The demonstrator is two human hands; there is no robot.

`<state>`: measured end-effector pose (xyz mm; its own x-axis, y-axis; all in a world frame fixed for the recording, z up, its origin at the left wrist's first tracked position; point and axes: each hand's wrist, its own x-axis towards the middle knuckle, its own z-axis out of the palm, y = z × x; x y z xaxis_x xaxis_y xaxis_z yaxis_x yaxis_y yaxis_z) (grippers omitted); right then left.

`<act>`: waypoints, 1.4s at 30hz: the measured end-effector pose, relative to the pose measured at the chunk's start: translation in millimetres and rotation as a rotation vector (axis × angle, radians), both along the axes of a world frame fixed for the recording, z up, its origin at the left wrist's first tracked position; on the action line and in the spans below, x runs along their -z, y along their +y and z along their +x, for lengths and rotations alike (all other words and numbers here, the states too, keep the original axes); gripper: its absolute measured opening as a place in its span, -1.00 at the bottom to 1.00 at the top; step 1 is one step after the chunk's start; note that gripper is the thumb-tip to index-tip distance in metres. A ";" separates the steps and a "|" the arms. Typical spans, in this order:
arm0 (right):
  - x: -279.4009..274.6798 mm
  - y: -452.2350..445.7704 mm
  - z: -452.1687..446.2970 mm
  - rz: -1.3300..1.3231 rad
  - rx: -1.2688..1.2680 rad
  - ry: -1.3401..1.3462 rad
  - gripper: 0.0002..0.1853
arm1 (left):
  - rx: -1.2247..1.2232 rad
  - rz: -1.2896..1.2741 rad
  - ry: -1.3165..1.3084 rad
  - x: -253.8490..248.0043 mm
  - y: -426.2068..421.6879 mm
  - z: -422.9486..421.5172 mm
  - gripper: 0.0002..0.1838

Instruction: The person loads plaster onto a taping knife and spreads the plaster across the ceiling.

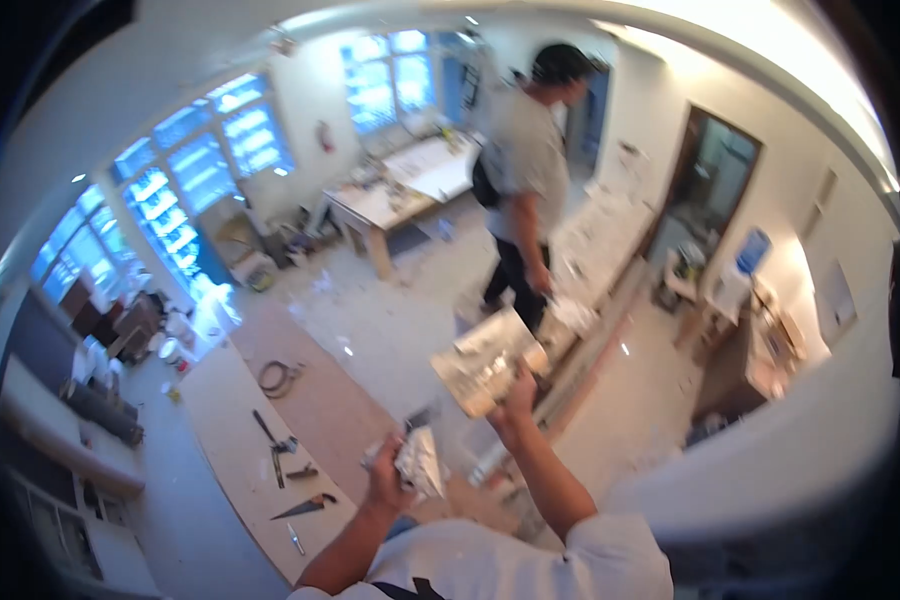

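My right hand [515,402] grips the edge of a flat, yellowish rectangular board [452,372], raised in front of me. Shiny, crumpled pale material [492,372] lies over part of the board; blur hides what it is. Lower and to the left, my left hand [387,482] is closed around a crumpled silvery-white piece [422,462], perhaps foil or plastic wrap. A dark flat piece [422,418] shows just above that hand; I cannot tell if it is held. The two hands are apart.
A long pale worktop [240,450] on my left bears a handsaw [308,506], a hammer [266,428], other small tools and a coiled hose or cable [278,378]. Another person [530,160] stands ahead, beside a low ledge. A cluttered table [385,205] stands farther back.
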<state>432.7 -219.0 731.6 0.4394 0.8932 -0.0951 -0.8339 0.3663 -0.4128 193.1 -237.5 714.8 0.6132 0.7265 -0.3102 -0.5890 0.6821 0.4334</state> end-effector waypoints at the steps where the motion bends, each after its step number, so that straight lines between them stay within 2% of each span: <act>1: 7.0 10.7 2.2 0.048 -0.065 0.114 -0.47 | -0.014 0.007 -0.047 4.1 0.2 -5.6 -0.60; 2: -8.8 11.9 -1.7 0.055 -0.057 0.111 -0.46 | -0.018 0.019 -0.096 8.6 0.6 -8.3 -0.62; 5: -25.4 43.5 10.3 0.209 -0.133 0.204 -0.43 | -0.147 -0.035 0.091 22.1 4.8 -22.6 -0.75; 10: -171.7 72.7 -8.0 0.348 -0.166 0.034 -0.35 | -0.346 -0.032 0.194 75.2 1.4 -67.5 -0.71; 12: -221.8 98.2 -16.4 0.508 -0.211 0.011 -0.37 | -0.387 -0.030 0.208 86.2 2.1 -89.1 -0.68; 14: -284.3 111.0 -34.9 0.600 -0.178 -0.084 -0.31 | -0.421 -0.036 0.245 75.8 -9.3 -102.9 -0.68; 15: -307.6 122.2 -43.7 0.649 -0.233 -0.064 -0.32 | -0.510 -0.013 0.361 21.0 -28.0 -84.6 -0.74; 16: -331.1 134.5 -52.0 0.658 -0.261 -0.081 -0.34 | -0.534 -0.044 0.335 19.7 -29.8 -88.8 -0.74; 17: -352.5 155.5 -59.3 0.784 -0.312 -0.064 -0.38 | -0.558 -0.077 0.308 22.6 -32.6 -96.3 -0.73; 18: -378.9 162.7 -73.2 0.828 -0.274 -0.061 -0.40 | -0.584 -0.112 0.282 28.3 -36.4 -106.4 -0.72; 19: -403.5 173.4 -86.6 0.884 -0.241 -0.047 -0.41 | -0.540 -0.040 0.181 47.4 -35.8 -121.6 -0.73; 23: -487.8 228.7 -127.2 0.923 -0.263 0.045 -0.47 | -0.881 -0.238 0.267 -6.0 -53.9 -114.0 -0.77; 24: -504.1 232.9 -134.4 0.882 -0.270 0.061 -0.50 | -0.859 -0.160 0.225 9.8 -54.6 -127.5 -0.76; 25: -517.4 240.8 -138.1 0.855 -0.270 0.045 -0.51 | -0.835 -0.081 0.184 38.4 -56.7 -149.9 -0.76; 26: -529.8 249.6 -142.4 0.828 -0.272 0.028 -0.51 | -0.811 -0.002 0.143 32.5 -59.6 -155.9 -0.75; 31: -567.6 271.2 -153.2 0.793 -0.282 0.084 -0.50 | -1.122 -0.187 0.312 -2.0 -68.1 -156.5 -0.72; 33: -580.2 265.1 -154.9 0.719 -0.251 0.121 -0.50 | -1.038 -0.068 0.261 33.8 -75.2 -184.7 -0.71; 34: -586.2 266.2 -155.6 0.707 -0.244 0.111 -0.50 | -0.995 -0.009 0.235 33.2 -77.8 -189.5 -0.71; 37: -602.3 273.0 -155.0 0.674 -0.213 0.079 -0.50 | -1.089 -0.133 0.233 20.0 -72.3 -188.0 -0.72; 38: -617.1 301.1 -153.8 0.773 -0.205 0.080 -0.51 | -1.125 -0.182 0.254 14.7 -73.9 -186.3 -0.72; 39: -616.5 282.8 -151.1 0.684 -0.106 -0.148 -0.58 | -1.043 0.009 0.014 32.9 -65.0 -201.9 -0.67; 40: -618.1 263.3 -145.0 0.585 -0.007 -0.374 -0.64 | -1.038 0.011 -0.007 53.3 -62.1 -210.1 -0.67; 42: -622.4 225.0 -133.0 0.642 -0.160 -0.153 -0.66 | -1.029 0.014 -0.048 54.8 -63.1 -212.7 -0.66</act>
